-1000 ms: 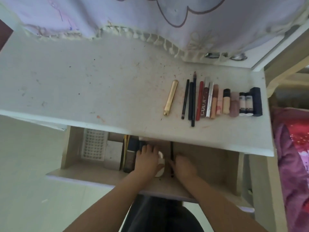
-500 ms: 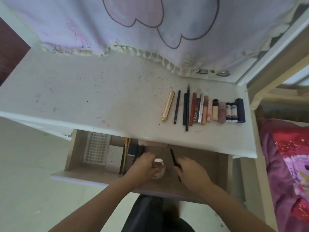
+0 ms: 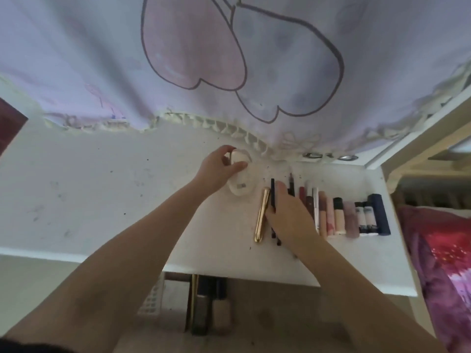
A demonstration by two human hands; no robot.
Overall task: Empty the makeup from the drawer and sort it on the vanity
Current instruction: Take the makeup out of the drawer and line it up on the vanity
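My left hand (image 3: 216,169) grips a small white round container (image 3: 239,159) near the back of the white vanity top (image 3: 102,200). A second white round compact (image 3: 240,191) lies just below it. My right hand (image 3: 288,212) lies over the dark pencils (image 3: 273,197) at the left end of the row, its fingers mostly straight; whether it holds a pencil is hidden. A gold tube (image 3: 262,215) lies left of that hand. The row of lip products and foundation bottles (image 3: 339,215) runs right to a navy tube (image 3: 379,212). The open drawer (image 3: 254,314) below holds dark bottles (image 3: 204,301).
A lilac printed cloth (image 3: 229,59) hangs over the vanity's back edge. A white grid tray (image 3: 153,299) sits at the drawer's left. A pink and red bedspread (image 3: 443,263) lies to the right. The vanity's left half is bare apart from dark specks.
Both hands rose from the drawer to the vanity top. The left one carried the white round pieces to the back; the right one brought the thin dark pencil to the row.
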